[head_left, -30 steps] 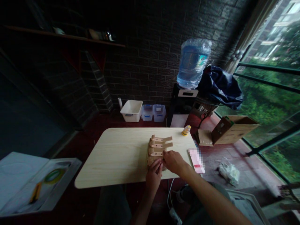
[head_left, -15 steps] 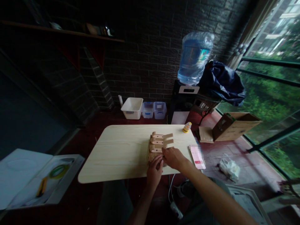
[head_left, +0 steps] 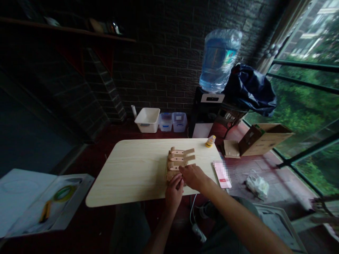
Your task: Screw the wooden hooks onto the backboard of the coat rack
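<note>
A brown block-like piece (head_left: 172, 175), cardboard or wood, lies on the pale wooden table (head_left: 132, 169). Several light strips (head_left: 176, 159) with dark dots cross it, their flat ends sticking out to the right. My left hand (head_left: 174, 192) is at its near end, fingers bent together against it. My right hand (head_left: 194, 177) reaches over from the right, its fingertips pinched beside the nearest strip and close to my left fingers. Whatever sits between the fingers is hidden by the hands.
A small yellow-capped bottle (head_left: 210, 141) stands at the table's far right corner, and a pink-and-white packet (head_left: 222, 176) lies along the right edge. An open white case (head_left: 66, 201) is at the left. Plastic bins (head_left: 148, 120) and a water dispenser (head_left: 206, 113) stand behind.
My right hand has shifted slightly left, its fingertips nearer my left fingers. My left hand stays at the near end. The camera view has moved a little.
</note>
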A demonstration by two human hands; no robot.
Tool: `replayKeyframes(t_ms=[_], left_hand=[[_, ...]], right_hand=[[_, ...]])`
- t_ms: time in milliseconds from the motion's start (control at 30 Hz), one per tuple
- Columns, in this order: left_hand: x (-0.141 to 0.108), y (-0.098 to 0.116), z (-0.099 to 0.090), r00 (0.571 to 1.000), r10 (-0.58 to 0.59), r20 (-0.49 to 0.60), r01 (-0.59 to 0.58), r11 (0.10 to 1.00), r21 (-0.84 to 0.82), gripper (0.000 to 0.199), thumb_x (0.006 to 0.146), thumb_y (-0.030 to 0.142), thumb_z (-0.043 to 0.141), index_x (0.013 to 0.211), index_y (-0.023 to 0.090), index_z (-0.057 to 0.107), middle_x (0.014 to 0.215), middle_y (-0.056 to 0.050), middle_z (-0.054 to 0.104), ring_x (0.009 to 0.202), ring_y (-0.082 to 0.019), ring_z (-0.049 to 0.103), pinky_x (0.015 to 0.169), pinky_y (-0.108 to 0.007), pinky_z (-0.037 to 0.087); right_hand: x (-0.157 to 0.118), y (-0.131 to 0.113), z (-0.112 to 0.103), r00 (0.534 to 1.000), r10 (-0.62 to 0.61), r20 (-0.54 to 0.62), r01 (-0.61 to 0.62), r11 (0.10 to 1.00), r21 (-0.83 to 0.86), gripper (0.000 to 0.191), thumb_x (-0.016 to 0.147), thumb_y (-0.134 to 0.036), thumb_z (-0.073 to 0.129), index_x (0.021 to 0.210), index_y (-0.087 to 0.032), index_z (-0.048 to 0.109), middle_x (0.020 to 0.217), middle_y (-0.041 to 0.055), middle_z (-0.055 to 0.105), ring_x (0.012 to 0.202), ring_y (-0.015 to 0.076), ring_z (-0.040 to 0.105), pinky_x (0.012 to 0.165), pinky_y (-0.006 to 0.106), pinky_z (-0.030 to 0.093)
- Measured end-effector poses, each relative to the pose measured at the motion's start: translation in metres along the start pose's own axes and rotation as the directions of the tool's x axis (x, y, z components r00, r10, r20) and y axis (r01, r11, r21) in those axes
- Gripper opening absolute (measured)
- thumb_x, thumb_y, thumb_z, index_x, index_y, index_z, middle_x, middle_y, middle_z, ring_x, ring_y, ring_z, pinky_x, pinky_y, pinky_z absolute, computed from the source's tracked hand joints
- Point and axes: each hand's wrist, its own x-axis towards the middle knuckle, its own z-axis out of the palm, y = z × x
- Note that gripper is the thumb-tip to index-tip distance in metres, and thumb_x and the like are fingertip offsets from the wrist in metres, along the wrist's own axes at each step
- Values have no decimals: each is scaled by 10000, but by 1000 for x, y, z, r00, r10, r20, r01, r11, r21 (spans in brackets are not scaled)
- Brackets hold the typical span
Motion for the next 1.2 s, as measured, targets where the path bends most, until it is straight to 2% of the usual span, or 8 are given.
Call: replayKeyframes(t_ms=[300, 500, 633, 800, 933, 1200], left_hand=[[-1, -3, 2, 1000, 25, -19, -24, 999, 21, 260, 936, 275, 546, 1129, 251, 718, 1159, -73, 737, 1015, -216, 722, 886, -377, 622], [2, 2, 0, 1000, 3, -15, -3, 1000, 15, 261, 939, 313, 551, 1124, 239, 720, 1147, -82, 741, 1047, -234, 714, 930, -421, 610], [2, 3, 0, 1000, -6, -7, 6, 1000, -1, 267, 942, 320, 546, 1130, 236, 716, 1151, -87, 739, 1030, -226, 719, 916, -405, 614], [1, 4, -2, 1000, 12, 10, -12, 999, 34, 258, 949, 292, 534, 1126, 252, 718, 1167, -69, 736, 1053, -210, 711, 961, -389, 592], [2, 5, -3, 1000, 24, 2, -24, 999, 32, 269, 953, 294, 522, 1139, 251, 713, 1156, -63, 739, 1037, -204, 715, 937, -374, 601], [0, -3, 0, 1000, 18, -4, -18, 999, 50, 279, 950, 345, 542, 1140, 240, 716, 1162, -83, 734, 1077, -230, 701, 969, -407, 585]], right_hand=[[5, -1, 5, 995, 102, -6, -102, 994, 36, 236, 974, -235, 514, 1163, -109, 576, 1044, 207, 724, 978, 292, 725, 783, 368, 578], [-4, 5, -8, 999, 22, 39, -24, 998, 61, 252, 979, -222, 498, 1222, -173, 542, 1074, 157, 732, 1009, 271, 723, 804, 344, 564], [-3, 4, -7, 999, -16, 38, 14, 999, 33, 252, 979, -207, 489, 1221, -153, 539, 1068, 172, 733, 1003, 281, 726, 798, 351, 569], [4, -1, 6, 997, 72, 8, -73, 997, 34, 242, 982, -217, 485, 1187, -111, 558, 1052, 213, 725, 999, 301, 725, 792, 371, 575], [2, 1, 6, 994, 108, 21, -109, 992, 69, 264, 979, -230, 491, 1211, -120, 551, 1076, 202, 725, 1001, 293, 726, 814, 371, 564], [-6, 4, -2, 999, -31, -8, 31, 999, 22, 253, 966, -179, 493, 1207, -181, 571, 1109, 158, 719, 1011, 285, 717, 796, 368, 567]])
